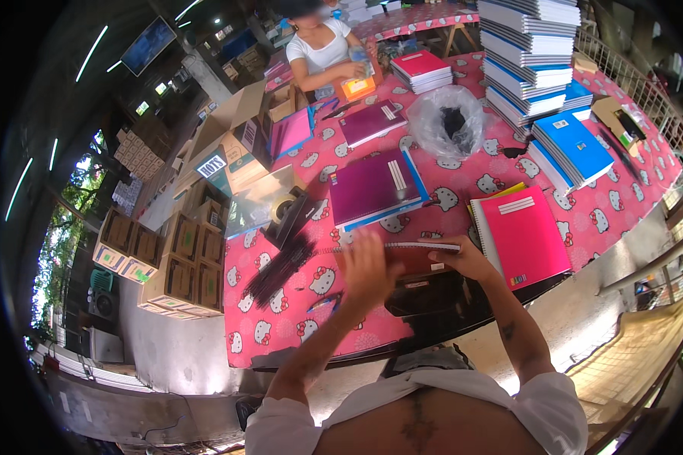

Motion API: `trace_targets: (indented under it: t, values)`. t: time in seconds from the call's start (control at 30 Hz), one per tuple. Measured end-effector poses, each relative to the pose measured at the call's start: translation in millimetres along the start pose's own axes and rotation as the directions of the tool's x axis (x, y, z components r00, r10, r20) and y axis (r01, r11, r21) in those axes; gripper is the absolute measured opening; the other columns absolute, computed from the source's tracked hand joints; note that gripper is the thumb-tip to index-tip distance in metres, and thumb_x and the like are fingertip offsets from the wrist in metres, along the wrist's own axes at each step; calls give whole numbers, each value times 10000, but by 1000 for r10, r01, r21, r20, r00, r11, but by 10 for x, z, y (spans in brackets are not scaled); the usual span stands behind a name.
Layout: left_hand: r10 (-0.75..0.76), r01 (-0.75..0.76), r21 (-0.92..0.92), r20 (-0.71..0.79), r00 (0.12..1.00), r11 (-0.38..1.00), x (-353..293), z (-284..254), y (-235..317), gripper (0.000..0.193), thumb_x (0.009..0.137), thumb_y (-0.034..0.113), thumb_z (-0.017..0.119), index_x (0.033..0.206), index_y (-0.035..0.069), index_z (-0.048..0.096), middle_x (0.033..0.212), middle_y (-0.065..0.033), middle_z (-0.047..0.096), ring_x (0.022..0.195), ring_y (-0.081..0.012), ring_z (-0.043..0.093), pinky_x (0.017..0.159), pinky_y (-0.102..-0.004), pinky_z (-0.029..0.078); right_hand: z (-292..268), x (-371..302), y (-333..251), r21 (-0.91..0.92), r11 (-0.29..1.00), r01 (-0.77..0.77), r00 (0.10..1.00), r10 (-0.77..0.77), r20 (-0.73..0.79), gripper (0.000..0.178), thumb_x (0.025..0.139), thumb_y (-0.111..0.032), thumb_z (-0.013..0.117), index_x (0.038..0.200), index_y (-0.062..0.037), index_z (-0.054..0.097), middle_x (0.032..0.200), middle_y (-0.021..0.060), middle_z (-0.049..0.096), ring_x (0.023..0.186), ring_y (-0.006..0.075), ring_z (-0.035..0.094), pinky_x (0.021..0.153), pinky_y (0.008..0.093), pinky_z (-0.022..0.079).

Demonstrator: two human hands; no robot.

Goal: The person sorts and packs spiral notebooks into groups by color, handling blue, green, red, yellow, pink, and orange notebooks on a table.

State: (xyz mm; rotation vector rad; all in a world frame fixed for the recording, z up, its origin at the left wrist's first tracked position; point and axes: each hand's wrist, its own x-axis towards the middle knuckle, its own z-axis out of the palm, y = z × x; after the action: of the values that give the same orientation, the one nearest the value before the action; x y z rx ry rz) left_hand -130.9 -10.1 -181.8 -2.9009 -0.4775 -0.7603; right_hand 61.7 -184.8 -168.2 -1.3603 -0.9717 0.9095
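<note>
While the right hand clamps its right end, fingers and thumb closed on the edge, a dark red spiral notebook sits at the near side of the table, coil edge facing away from the person. Left hand is motion-blurred over the notebook's left part; can't tell if its fingers are apart or together, or if they touch. Black item just below the notebook, kind unclear. Left of the left hand: bundle of thin black strands on the pink patterned tablecloth. Right of the right hand: pink notebook, lying flat. Beyond the red notebook: purple notebook on top of something blue. Further out: clear plastic bag, pile of blue notebooks, tall stack of books behind that pile. Open cardboard box at far left of the table, more cartons stacked on the floor. Across the table, a co-worker in a white top has hands at an orange pack.
</note>
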Motion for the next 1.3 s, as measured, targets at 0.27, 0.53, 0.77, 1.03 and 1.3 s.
trace_targets:
  t: [0.27,0.53,0.77,1.03,1.3]
  values:
    - [156,-188,95,272,949,978,132,-160,154,838,916,522,595,1461,-75,372,1538,-270,359,1443,-418,324,1171,-580,239,-45,25,64,-34,999,31,999,-32,-27,327,904,-109,735,1210,-5,689,998,10,698,920,81,584,842,273,497]
    - [149,-178,167,171,974,970,330,-215,292,868,900,534,602,1466,-79,364,1535,-297,344,1449,-413,323,1170,-575,240,-16,29,40,8,995,95,995,-95,-12,302,896,-94,733,1176,11,691,1025,51,720,900,94,609,826,285,500]
    - [219,-211,-69,149,964,975,295,-149,547,839,929,521,556,1463,-95,354,1536,-318,321,1455,-447,293,1161,-605,232,7,-25,127,68,982,175,982,-169,-81,325,899,-101,733,1199,11,680,1022,69,719,905,100,618,844,291,504]
    - [212,-209,-71,38,977,975,473,-87,687,813,974,469,502,1456,-155,304,1520,-379,299,1456,-498,265,1162,-625,209,57,-65,256,62,982,181,980,-174,-101,376,902,-50,679,1266,32,631,1094,112,716,1002,112,621,842,302,528]
    - [283,-290,-196,-64,957,937,562,-95,730,767,997,482,452,1479,-102,331,1545,-316,320,1466,-460,272,1162,-603,211,73,-32,286,2,984,180,979,-179,-99,389,843,23,626,1231,48,619,1117,164,701,1000,152,640,862,333,522]
